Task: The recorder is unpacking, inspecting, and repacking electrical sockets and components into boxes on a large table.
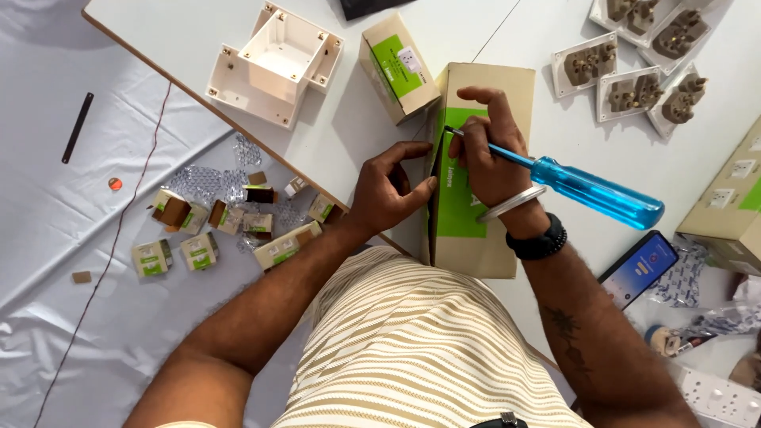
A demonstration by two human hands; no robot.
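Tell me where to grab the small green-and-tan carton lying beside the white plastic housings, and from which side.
Take the small carton across its two long side faces near the middle, coming from above. It lies flat and slightly angled on the white table, with open table along both long sides; its near end crowds the big carton both hands are working on.

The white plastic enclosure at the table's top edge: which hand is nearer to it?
Left. The left hand is just below-right of the white enclosure, on the cardboard box; the right hand, holding the screwdriver, is farther right.
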